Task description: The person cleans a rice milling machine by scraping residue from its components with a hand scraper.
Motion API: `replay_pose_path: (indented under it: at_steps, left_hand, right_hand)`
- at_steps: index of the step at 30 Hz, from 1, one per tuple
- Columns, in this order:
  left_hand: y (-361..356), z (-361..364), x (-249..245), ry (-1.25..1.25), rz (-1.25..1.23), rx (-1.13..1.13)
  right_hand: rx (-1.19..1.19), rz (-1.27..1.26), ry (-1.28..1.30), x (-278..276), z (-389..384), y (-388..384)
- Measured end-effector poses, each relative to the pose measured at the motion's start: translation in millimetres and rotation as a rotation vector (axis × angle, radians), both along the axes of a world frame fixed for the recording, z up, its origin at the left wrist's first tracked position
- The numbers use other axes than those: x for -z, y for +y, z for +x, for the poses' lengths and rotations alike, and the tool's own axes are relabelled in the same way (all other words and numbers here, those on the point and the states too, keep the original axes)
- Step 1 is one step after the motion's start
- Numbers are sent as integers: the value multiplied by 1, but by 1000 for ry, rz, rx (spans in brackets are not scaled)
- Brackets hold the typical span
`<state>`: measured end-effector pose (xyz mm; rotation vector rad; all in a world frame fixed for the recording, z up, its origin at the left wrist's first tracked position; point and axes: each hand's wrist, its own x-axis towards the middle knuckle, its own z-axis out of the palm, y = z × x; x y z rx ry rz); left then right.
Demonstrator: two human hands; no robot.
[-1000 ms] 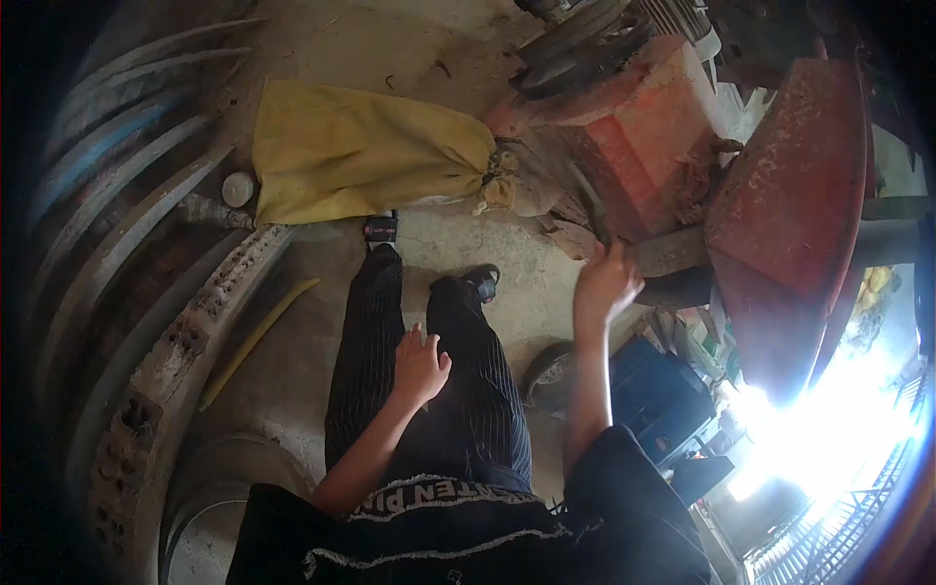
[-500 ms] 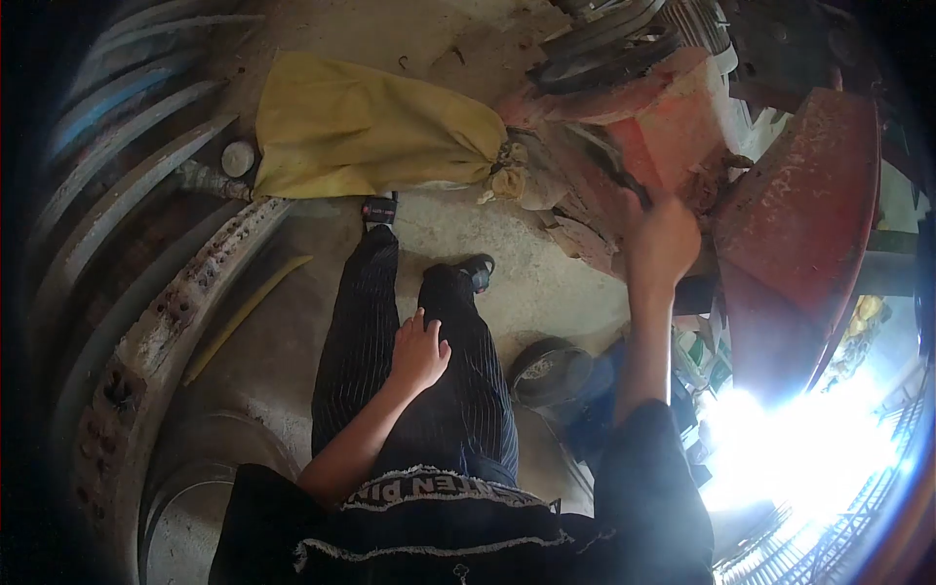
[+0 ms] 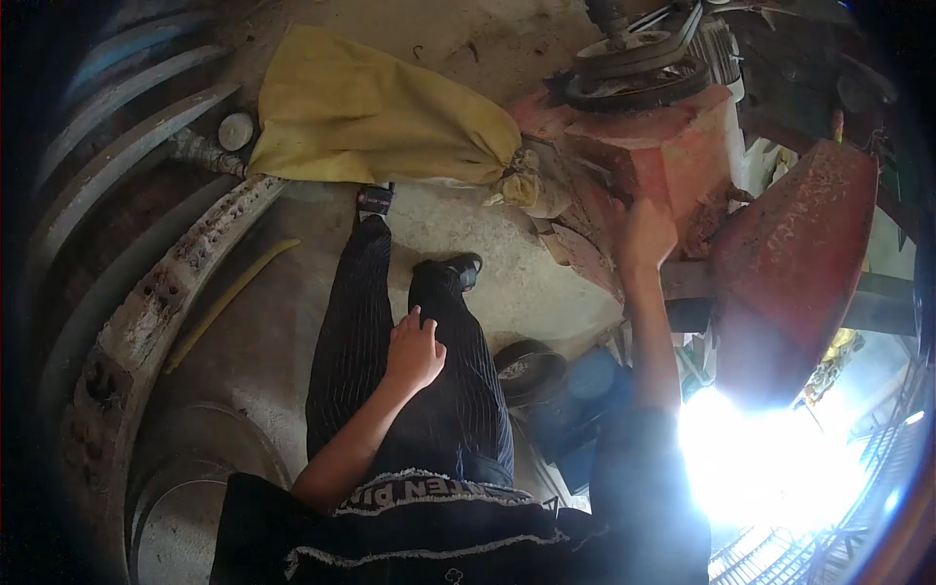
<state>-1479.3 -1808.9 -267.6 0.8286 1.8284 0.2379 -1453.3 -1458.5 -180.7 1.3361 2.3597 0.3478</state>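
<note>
Over the dark pinstriped trousers [image 3: 351, 341] on my thigh lies my left hand [image 3: 416, 353], open, its fingers loosely stretched and nothing in them. My right hand [image 3: 646, 236] reaches forward to the near side of a worn red machine [image 3: 668, 156]. It looks closed, its fingers turned away and blurred, so anything held there is hidden. Left of that hand, the tied neck of a yellow sack [image 3: 375, 112] meets the machine's opening. A red metal guard [image 3: 795, 263] stands to the right of my right hand.
Belts and a pulley [image 3: 639, 73] sit on top of the machine. Curved rusty metal bars [image 3: 175, 283] fill the left side. A yellow strip [image 3: 234, 302] lies on the floor. A dark round bowl [image 3: 529, 370] rests near my right leg. Glare covers the lower right.
My right hand has come slightly nearer to me and lower against the machine. My left hand stays on my thigh. The view has shifted a little, showing more of the belts and pulley.
</note>
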Motion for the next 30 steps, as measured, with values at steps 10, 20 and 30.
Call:
replay_pose_path:
  at_steps: [10,20,30]
  left_hand:
    - [-3,-8,1,-5,18,-47]
    - [-8,-14,1,-49,-20,-30]
    - [-18,-9,7,-69,-33,-1]
  right_hand:
    - [-16,5,-29,-11,-12,11]
    - [-116,71,87,-38,4,10]
    - [-69,60,134,-30,-17,9]
